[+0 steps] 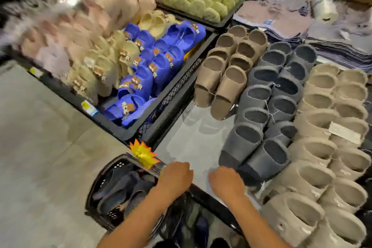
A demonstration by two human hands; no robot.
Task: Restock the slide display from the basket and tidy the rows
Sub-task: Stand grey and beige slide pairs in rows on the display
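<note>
A: Where are the hands lying?
B: Both are resting loose and empty on the bare table [191, 137], the left hand [175, 176] by the yellow tag [144, 154], the right hand [226, 180] just beside the front grey slides [255, 147]
A: And the stock?
B: Dark slides [120, 191] are sitting in the basket [94, 187], lower left. I'd be lifting 1 pair at a time, toes matching, filling the gap before the brown slides [221, 90]
</note>
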